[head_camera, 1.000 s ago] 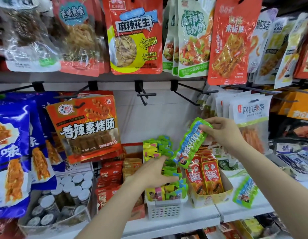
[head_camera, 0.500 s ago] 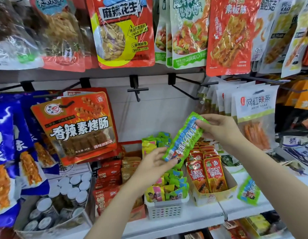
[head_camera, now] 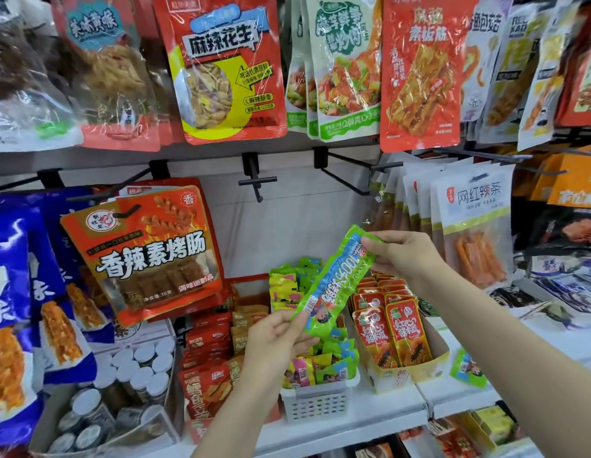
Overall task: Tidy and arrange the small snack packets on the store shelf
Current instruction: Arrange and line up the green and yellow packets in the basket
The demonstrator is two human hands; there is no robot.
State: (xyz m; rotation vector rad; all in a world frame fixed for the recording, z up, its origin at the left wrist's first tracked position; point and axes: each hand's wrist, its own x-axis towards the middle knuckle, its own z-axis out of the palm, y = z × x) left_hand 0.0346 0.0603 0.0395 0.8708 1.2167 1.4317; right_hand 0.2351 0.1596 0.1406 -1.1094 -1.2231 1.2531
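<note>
A long green snack packet printed "100分" is held in the air above a white basket of small packets at the shelf's front edge. Its long axis slants from lower left to upper right. The left hand pinches its lower end, the right hand its upper end, fingers curled.

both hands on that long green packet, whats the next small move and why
Probably lower the long green packet into the white basket just below it. The left hand pinches its bottom end and the right hand its top, so it hangs slanted above the basket's similar green packets.
</note>
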